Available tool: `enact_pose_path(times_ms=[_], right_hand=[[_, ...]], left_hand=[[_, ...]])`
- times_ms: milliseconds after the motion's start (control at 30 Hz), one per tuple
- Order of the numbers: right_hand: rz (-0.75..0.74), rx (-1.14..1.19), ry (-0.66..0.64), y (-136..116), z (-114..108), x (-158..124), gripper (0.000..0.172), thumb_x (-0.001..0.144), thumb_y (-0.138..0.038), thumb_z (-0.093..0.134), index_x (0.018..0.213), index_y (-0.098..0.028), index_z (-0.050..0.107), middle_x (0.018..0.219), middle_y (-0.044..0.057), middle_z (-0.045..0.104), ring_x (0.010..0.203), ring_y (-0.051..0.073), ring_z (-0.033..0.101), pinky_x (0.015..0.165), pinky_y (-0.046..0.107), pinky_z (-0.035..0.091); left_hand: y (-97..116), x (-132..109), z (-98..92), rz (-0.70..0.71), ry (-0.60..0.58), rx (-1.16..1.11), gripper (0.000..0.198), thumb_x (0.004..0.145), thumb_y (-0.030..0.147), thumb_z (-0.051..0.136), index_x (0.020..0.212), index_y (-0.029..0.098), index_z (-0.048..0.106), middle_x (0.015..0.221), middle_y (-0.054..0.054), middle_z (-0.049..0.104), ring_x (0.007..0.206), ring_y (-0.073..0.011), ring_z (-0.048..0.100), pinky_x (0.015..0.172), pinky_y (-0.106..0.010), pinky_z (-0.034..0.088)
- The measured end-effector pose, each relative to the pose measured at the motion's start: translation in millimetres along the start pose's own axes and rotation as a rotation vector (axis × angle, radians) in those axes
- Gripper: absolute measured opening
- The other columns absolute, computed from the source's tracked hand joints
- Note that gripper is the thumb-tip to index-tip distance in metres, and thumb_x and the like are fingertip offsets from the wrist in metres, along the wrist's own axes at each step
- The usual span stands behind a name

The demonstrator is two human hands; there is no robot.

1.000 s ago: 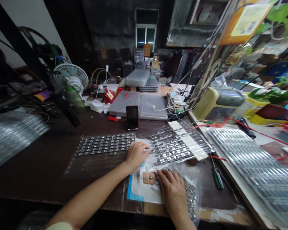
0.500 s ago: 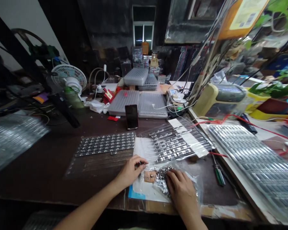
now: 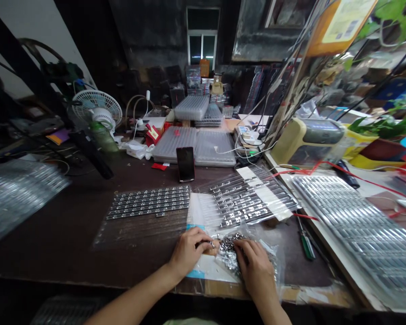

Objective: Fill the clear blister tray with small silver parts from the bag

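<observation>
My left hand (image 3: pixel 190 250) is closed in a pinch, with a small shiny metal part (image 3: pixel 210 244) at its fingertips. It is over a tan patch (image 3: pixel 211 249) on a white sheet (image 3: pixel 215 271). My right hand (image 3: pixel 256 262) rests with curled fingers on the edge of a pile of small metal parts (image 3: pixel 229 242) in an open clear plastic bag (image 3: pixel 276 257). What its fingertips hold, if anything, is hidden. Left of the hands lies a clear ribbed tray (image 3: pixel 135 232), its far rows filled with metal pieces (image 3: pixel 149 201). Another tray (image 3: pixel 243 201) with metal pieces lies ahead.
A phone (image 3: pixel 186 164) stands upright behind the trays. A green-handled screwdriver (image 3: pixel 306 245) lies to the right. Stacked clear trays stand at the far left (image 3: pixel 20 194), at the right (image 3: pixel 355 225) and at the back (image 3: pixel 214 149). A white fan (image 3: pixel 97 109) is at the back left.
My left hand has moved right and slightly nearer to me, over the tan patch. A metal part now shows at its fingertips. My right hand has hardly moved.
</observation>
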State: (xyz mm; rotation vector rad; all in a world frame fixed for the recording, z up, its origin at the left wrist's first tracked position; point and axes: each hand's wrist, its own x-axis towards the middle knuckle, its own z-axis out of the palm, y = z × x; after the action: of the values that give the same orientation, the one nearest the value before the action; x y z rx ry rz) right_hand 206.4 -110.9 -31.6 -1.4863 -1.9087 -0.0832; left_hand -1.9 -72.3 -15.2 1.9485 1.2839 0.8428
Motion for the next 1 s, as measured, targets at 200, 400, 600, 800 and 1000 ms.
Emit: enact_pose_path(times_ms=[200, 400, 600, 800, 1000], right_hand=[[0.001, 0.033, 0.001, -4, 0, 0, 0.016, 0.091, -0.026, 0.046, 0.09, -0.022, 0.061, 0.084, 0.004, 0.064, 0.078, 0.017, 0.059, 0.071, 0.03, 0.047], [-0.006, 0.043, 0.01, -6, -1, 2, 0.016, 0.091, -0.026, 0.045, 0.091, -0.022, 0.061, 0.084, 0.003, 0.065, 0.077, 0.015, 0.059, 0.071, 0.029, 0.046], [-0.035, 0.029, -0.001, -8, 0, 3, 0.016, 0.092, -0.026, 0.046, 0.087, -0.022, 0.061, 0.081, 0.001, 0.066, 0.075, 0.014, 0.059, 0.069, 0.027, 0.04], [0.027, 0.059, -0.059, -23, 8, 9, 0.016, 0.09, -0.03, 0.053, 0.081, -0.024, 0.065, 0.079, -0.001, 0.067, 0.074, 0.015, 0.057, 0.069, 0.029, 0.033], [0.074, 0.072, -0.131, -41, 21, 15, 0.01, 0.083, -0.027, 0.062, 0.085, -0.032, 0.07, 0.087, -0.002, 0.066, 0.08, 0.017, 0.054, 0.071, 0.031, 0.031]], left_hand=[[5, -1, 5.2, 0.009, -0.015, 0.039, 0.015, 0.078, 0.014, 0.067, 0.086, 0.025, 0.075, 0.082, -0.003, 0.068, 0.082, -0.0178, 0.063, 0.074, -0.026, 0.047], [4, -1, 6.7, 0.051, -0.015, 0.113, 0.013, 0.078, 0.015, 0.068, 0.084, 0.025, 0.075, 0.079, -0.002, 0.067, 0.079, -0.0175, 0.062, 0.072, -0.027, 0.047], [4, -1, 7.8, 0.087, 0.0, 0.137, 0.014, 0.075, 0.012, 0.07, 0.082, 0.024, 0.074, 0.077, -0.002, 0.065, 0.078, -0.0172, 0.061, 0.07, -0.026, 0.046], [1, 1, 6.8, 0.038, 0.026, 0.018, 0.015, 0.077, 0.009, 0.067, 0.082, 0.022, 0.073, 0.08, -0.002, 0.066, 0.079, -0.0169, 0.062, 0.072, -0.026, 0.047], [-8, 7, 3.0, -0.043, 0.113, -0.137, 0.015, 0.078, 0.009, 0.061, 0.083, 0.019, 0.071, 0.083, -0.003, 0.068, 0.079, -0.0166, 0.063, 0.069, -0.024, 0.048]])
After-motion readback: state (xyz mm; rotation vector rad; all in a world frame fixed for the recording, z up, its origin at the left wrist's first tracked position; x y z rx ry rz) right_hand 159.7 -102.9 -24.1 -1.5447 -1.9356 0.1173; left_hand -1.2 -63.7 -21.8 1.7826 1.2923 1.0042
